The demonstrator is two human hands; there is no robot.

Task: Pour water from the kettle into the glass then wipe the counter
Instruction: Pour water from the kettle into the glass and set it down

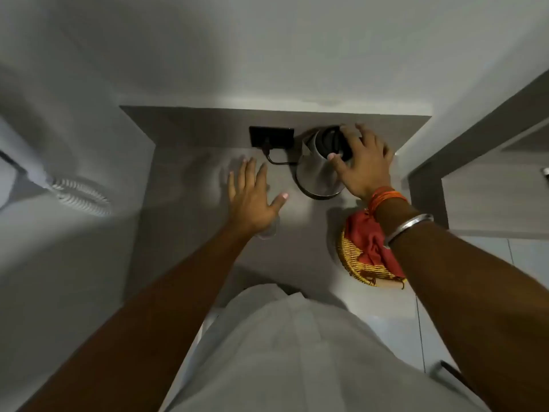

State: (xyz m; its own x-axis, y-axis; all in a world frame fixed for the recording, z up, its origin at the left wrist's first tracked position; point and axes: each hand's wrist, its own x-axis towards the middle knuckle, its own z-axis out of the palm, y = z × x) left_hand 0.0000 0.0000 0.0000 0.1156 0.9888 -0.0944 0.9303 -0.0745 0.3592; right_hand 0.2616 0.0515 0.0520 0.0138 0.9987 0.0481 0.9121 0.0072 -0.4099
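A steel kettle (315,171) with a black lid stands on its base at the back of the grey counter (190,233). My right hand (364,162) lies over the kettle's lid and handle side, fingers spread, thumb on the lid. My left hand (252,194) hovers flat and open over the counter, left of the kettle. A clear glass (269,231) stands right under my left wrist, mostly hidden by it. A red cloth (368,242) lies in a woven yellow basket (353,266) under my right forearm.
A black wall socket (271,136) with a plugged cord sits on the back wall, left of the kettle. A white coiled cord (80,196) hangs at the left. A grey cabinet edge (427,197) borders the counter on the right.
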